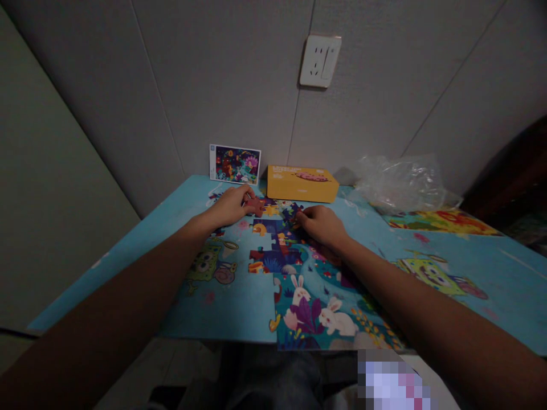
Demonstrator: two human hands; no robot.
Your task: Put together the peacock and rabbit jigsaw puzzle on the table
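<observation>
My left hand [229, 206] is closed at the fingertips on a reddish-brown puzzle piece [255, 207] at the far side of the table. To its right, my right hand [322, 224] pinches a dark blue-purple puzzle piece [291, 213], with its fingertips partly hidden. Between and below the hands lies a partly joined jigsaw puzzle [316, 276] showing white rabbits, plants and a blue stream. My right forearm covers part of its right side. More loose pieces, one with a yellow figure [270, 209], lie between the hands.
A picture card [235, 164] leans on the wall beside a yellow box [302, 184]. Crumpled clear plastic [399, 181] and a colourful sheet [444, 221] lie at the right. A blue cartoon-print cover [162, 208] lies over the table. The wall has a socket [320, 61].
</observation>
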